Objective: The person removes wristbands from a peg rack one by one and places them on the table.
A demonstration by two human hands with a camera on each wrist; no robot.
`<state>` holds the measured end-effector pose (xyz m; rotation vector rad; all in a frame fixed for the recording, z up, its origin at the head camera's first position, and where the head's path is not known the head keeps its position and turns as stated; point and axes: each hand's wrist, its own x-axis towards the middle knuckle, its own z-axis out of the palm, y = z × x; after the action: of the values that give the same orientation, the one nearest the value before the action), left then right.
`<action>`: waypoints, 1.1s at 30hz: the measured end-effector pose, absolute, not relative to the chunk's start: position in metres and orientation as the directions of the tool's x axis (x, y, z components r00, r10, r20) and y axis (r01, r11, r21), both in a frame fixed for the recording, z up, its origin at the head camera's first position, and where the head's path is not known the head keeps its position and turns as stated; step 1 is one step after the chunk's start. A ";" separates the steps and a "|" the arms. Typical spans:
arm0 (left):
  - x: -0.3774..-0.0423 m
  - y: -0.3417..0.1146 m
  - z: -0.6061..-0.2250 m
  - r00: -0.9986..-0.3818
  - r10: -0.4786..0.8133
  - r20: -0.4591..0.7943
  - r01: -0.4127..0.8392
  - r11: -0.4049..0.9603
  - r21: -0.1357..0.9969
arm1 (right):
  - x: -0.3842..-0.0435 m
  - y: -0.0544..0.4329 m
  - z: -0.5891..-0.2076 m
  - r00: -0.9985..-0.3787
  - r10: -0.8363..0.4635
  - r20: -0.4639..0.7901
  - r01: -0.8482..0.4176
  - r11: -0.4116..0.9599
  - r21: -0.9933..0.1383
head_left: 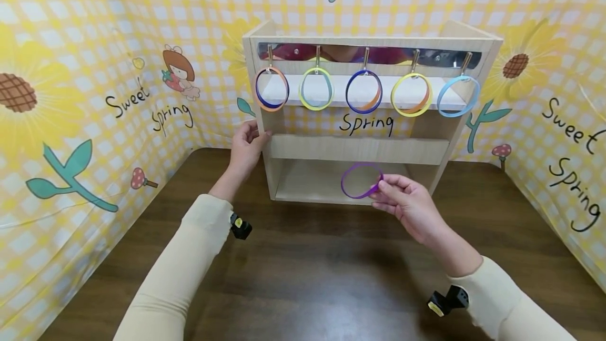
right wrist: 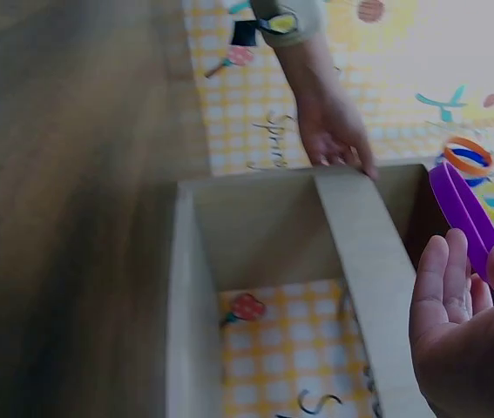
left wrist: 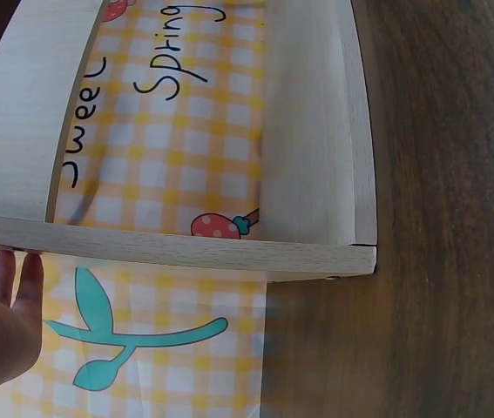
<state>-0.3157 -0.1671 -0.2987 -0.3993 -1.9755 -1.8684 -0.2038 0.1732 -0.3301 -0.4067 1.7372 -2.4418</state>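
Observation:
My right hand (head_left: 409,204) pinches a purple wristband (head_left: 347,191) between thumb and fingers, in front of the lower part of a wooden shelf unit (head_left: 360,149). In the right wrist view the purple wristband (right wrist: 463,209) stands out beyond the fingertips. My left hand (head_left: 246,146) grips the unit's left side panel, thumb at its front edge and fingers along the outside. On hooks along the unit's metal strip (head_left: 343,53) hang an orange and blue pair (head_left: 286,93), yellow-green bands (head_left: 301,96), dark blue bands (head_left: 347,98), yellow bands (head_left: 394,100) and light blue bands (head_left: 442,108).
The unit stands on a dark brown wooden table (head_left: 303,278). Behind and beside it hangs a yellow checked cloth (head_left: 142,25) printed with flowers and lettering. A white shelf board (head_left: 340,82) lies behind the hanging bands.

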 end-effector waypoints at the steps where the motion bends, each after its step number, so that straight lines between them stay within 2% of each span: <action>1: -0.316 -0.167 -0.299 -0.882 -0.060 0.468 0.465 0.067 0.883 | -0.204 0.170 -0.333 -0.958 -0.253 0.137 -0.047 -0.334 -0.941; 17: -0.315 -0.167 -0.299 -0.886 -0.068 0.460 0.456 0.066 0.888 | -0.212 0.127 -0.369 -0.955 -0.293 -0.038 0.124 -0.280 -0.952; 33: -0.314 -0.167 -0.299 -0.883 -0.058 0.466 0.464 0.042 0.885 | -0.222 0.094 -0.396 -0.957 -0.275 -0.093 0.156 -0.219 -0.963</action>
<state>-0.3135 -0.1672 -0.2989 -0.4094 -1.9523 -1.8979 -0.2221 0.0943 -0.3961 -0.1410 1.7625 -2.2529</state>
